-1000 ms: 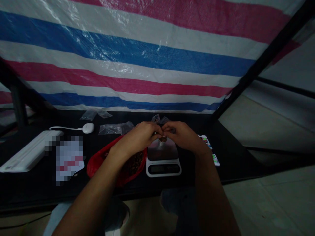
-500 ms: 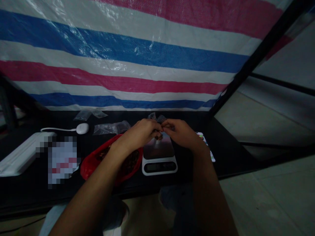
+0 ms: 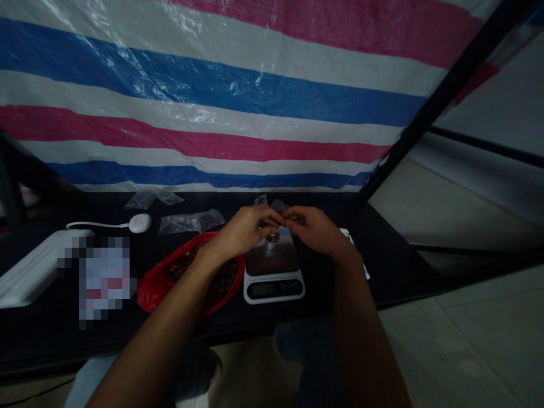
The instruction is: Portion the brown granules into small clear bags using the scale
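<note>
Above the white kitchen scale (image 3: 275, 288) with its metal plate, my two hands meet at the fingertips. My left hand (image 3: 250, 226) is closed, thumb and fingers pinching at what looks like the top of a small plastic bag of brown pieces (image 3: 272, 236). From the other side, my right hand (image 3: 312, 226) pinches at the same spot. The bag's film hardly shows in the dim light, and fingers cover its upper part. Left of the scale, under my left forearm, lies an open red bag (image 3: 148, 293) full of small brown pieces (image 3: 225, 279).
Clear plastic bags (image 3: 191, 221) lie behind the red bag, with more (image 3: 147, 198) farther back. A white device with a cord (image 3: 140, 223), a long white box (image 3: 38, 269) and a blurred packet (image 3: 105, 277) are at left. A phone (image 3: 346, 233) lies partly behind my right wrist.
My fingertips have shifted slightly and stay together over the scale. The brown pieces beneath them show a little more. The whole view has moved slightly.
</note>
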`<action>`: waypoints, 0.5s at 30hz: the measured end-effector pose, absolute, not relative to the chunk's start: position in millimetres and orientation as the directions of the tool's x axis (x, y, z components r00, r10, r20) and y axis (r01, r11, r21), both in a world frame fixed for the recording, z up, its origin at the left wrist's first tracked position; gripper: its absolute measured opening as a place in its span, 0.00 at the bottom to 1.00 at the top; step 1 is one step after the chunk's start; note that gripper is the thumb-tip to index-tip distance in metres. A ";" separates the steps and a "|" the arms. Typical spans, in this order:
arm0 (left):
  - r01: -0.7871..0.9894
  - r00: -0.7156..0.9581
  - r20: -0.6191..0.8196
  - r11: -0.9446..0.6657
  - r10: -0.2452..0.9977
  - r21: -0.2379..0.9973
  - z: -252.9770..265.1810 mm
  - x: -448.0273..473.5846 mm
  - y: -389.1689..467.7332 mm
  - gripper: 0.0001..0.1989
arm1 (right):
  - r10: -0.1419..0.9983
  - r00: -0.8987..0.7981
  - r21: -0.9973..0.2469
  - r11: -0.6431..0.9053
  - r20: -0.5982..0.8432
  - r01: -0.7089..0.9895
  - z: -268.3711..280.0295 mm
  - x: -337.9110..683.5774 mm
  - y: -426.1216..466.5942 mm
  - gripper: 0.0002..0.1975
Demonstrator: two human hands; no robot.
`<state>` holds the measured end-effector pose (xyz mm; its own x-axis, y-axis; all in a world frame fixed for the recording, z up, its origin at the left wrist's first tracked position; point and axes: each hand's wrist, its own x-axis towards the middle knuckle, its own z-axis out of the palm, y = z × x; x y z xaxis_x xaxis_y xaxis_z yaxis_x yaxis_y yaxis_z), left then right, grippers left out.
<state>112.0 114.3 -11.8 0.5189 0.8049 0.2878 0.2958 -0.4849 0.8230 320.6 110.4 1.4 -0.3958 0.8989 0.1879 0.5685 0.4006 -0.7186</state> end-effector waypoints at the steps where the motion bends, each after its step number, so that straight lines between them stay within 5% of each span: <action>1: 0.297 0.522 0.286 -0.486 0.803 0.822 -12.9 112.4 114.3 0.09 | 0.900 -0.397 -0.705 0.399 0.178 0.587 -2.2 320.1 113.3 0.09; 6: 0.345 0.524 0.324 -0.544 0.788 0.765 -15.1 112.3 113.0 0.07 | 0.886 -0.445 -0.607 0.427 0.131 0.670 -21.4 312.6 129.0 0.07; 15: 0.384 0.511 0.340 -0.564 0.789 0.732 -17.6 108.7 112.2 0.11 | 0.847 -0.524 -0.619 0.458 0.087 0.638 -39.2 305.2 144.9 0.08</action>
<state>108.7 112.2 -17.6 0.5113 0.7893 0.3399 0.3837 -0.5636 0.7315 305.2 144.9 -39.2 -0.5245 0.8470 0.0866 0.6377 0.4582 -0.6191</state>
